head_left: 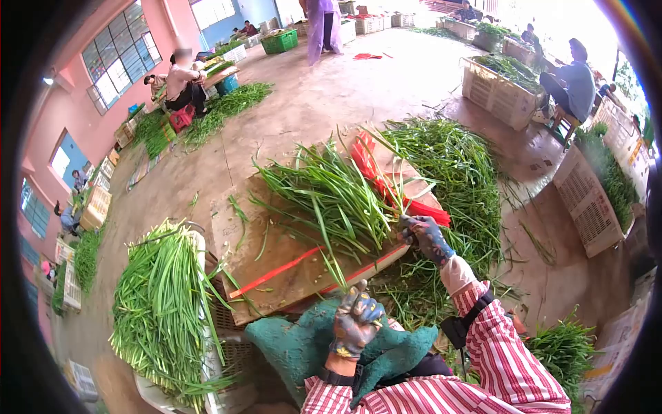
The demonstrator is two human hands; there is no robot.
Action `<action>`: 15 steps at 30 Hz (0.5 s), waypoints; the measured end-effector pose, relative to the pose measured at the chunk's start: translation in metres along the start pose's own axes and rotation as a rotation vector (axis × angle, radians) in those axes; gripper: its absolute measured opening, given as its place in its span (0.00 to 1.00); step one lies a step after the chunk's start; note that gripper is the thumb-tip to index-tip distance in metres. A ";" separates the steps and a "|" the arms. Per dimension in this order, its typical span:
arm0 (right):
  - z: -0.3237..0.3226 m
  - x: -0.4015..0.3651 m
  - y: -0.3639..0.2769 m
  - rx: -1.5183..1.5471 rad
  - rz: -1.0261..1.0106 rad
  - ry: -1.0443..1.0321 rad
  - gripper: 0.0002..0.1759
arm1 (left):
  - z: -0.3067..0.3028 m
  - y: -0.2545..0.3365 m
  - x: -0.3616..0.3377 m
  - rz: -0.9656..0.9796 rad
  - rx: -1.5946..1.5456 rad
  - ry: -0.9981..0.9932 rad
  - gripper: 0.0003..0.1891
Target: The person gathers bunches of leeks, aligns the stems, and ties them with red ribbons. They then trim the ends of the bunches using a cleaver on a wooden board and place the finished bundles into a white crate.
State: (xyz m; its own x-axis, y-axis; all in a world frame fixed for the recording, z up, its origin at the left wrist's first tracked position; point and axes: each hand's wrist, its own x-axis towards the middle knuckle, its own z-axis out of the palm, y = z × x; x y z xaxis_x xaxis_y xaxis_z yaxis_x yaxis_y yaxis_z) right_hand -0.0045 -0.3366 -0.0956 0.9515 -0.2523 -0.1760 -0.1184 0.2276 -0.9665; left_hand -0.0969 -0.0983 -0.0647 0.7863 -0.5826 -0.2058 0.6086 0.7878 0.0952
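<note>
My left hand [356,319], in a patterned glove, is closed in front of the board's near edge, with a few green chive stalks [334,268] running up from its fingers. My right hand [426,238], gloved too, pinches the stem ends of chives at the right side of a loose pile [331,193]. That pile lies on a wooden board [238,276]. Red ties [372,169] lie in a bunch behind the stems, partly covered by them. A single red strip [276,272] is stretched along the board nearer to me.
At my left stands a white crate [210,345] heaped with chives [158,303]. A large heap of greens [455,179] spreads behind the board to the right. A teal cloth [296,338] covers my lap. More crates [500,93] and several seated people [572,79] are farther off.
</note>
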 end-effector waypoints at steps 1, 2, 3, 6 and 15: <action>-0.002 0.007 0.010 -0.017 -0.056 -0.060 0.17 | -0.001 0.000 -0.001 0.009 0.011 0.005 0.11; 0.005 0.008 0.009 0.064 -0.018 -0.007 0.17 | -0.002 0.000 -0.001 0.023 0.028 -0.002 0.11; 0.005 0.007 0.007 -0.006 -0.056 0.025 0.17 | -0.004 0.001 -0.002 0.028 0.026 -0.003 0.11; 0.011 -0.015 -0.011 0.008 -0.082 0.109 0.15 | -0.006 0.005 0.000 0.050 0.046 0.004 0.11; 0.022 -0.151 0.018 -0.721 -0.429 -0.121 0.09 | -0.013 -0.017 0.011 0.194 0.555 0.089 0.21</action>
State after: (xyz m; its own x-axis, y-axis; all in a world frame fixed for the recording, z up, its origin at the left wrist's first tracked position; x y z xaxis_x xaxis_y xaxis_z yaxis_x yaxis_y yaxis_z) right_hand -0.1446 -0.2740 -0.0821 0.9743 -0.0682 0.2147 0.1468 -0.5310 -0.8345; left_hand -0.1003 -0.1155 -0.0817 0.8914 -0.4005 -0.2120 0.4381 0.6420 0.6292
